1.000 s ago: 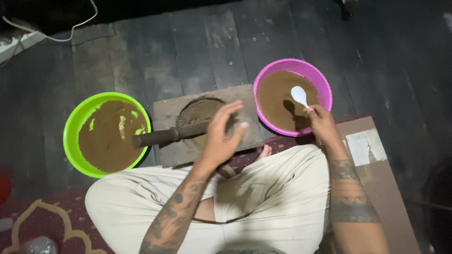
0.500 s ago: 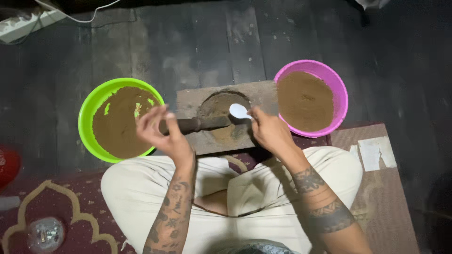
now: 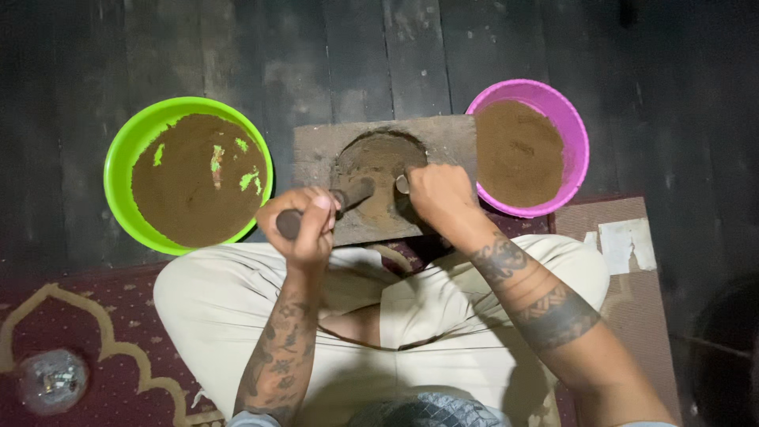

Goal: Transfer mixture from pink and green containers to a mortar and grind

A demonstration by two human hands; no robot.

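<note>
The left hand is wrapped tight around a dark round wooden pestle, whose tip slants into the round brown-dusted hollow of the flat grey stone slab on the dark plank floor; the right hand is closed on a small pale spoon, just right of the pestle tip, over the same hollow; a lime-green plastic bowl of brown powder sits left of the slab; a pink plastic bowl of brown powder touches the slab's right end; the person's cream trousers lie below the slab.
</note>
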